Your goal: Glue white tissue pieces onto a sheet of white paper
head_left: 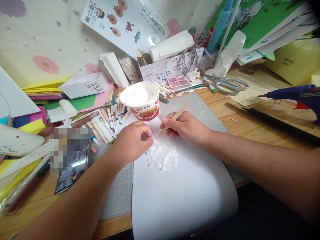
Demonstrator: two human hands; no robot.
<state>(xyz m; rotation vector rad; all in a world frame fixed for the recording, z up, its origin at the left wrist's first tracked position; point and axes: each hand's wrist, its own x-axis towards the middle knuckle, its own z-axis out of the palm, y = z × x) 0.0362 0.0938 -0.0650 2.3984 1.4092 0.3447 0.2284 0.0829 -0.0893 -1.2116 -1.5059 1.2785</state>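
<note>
In my right hand (183, 128) is a flat wooden craft stick (181, 110), gripped between thumb and fingers and slanting down to the left. Its lower tip is close above a patch of overlapping torn white paper pieces (162, 156). My left hand (135, 140) is closed in a pinch at the patch's upper left edge, apparently on a small white paper piece (153, 142). Beneath both hands lies a large white paper sheet (180, 200), its near end curling over the table edge. A white paper bowl (140, 100) with a red printed band stands just beyond my hands.
A grey cutting mat (116, 190) lies under the sheet. Left are a phone (72, 170) and several markers (112, 116). At the right lie scissors (227, 83), a blue glue gun (295, 95) and a long black tool (282, 125). A box with handwriting (162, 68) stands behind.
</note>
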